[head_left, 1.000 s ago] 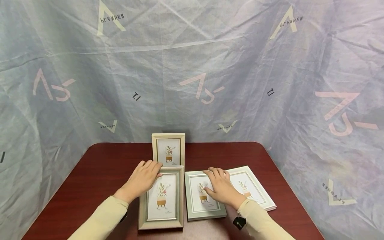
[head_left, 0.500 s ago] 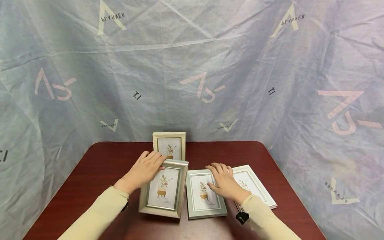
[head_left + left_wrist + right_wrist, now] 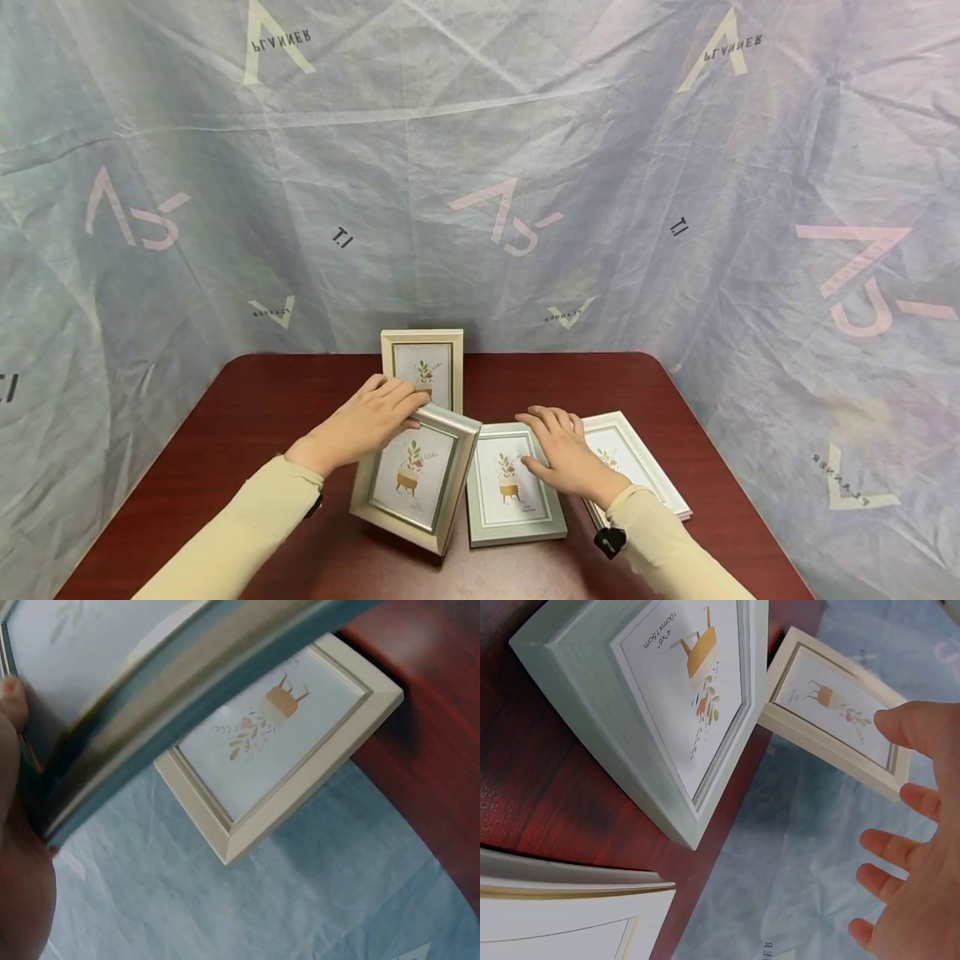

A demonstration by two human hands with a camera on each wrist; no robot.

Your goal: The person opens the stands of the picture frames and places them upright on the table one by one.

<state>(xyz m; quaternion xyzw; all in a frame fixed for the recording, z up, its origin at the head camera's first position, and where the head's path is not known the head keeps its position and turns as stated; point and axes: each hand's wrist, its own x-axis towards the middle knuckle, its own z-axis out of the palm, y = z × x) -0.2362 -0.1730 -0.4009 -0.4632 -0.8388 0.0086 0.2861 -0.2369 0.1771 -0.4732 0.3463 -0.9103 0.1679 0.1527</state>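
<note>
My left hand grips the top edge of a champagne-silver picture frame, thumb over the front. That frame leans back and tilts, its top toward the right. In the left wrist view the held frame crosses in front of a cream picture frame. My right hand hovers with fingers spread over the right side of a pale green picture frame, holding nothing. The right wrist view shows this hand apart from the pale green frame. Each frame shows a potted-plant print.
Behind the held frame, the cream picture frame stands upright near the back of the dark red table. White picture frames lie stacked at the right, partly under my right forearm. A grey printed cloth hangs around the table.
My left hand has raised the champagne-silver frame's top from the table and turned it clockwise, shifting it slightly right. The right hand has moved a little right, thumb farther from the pale green frame's print.
</note>
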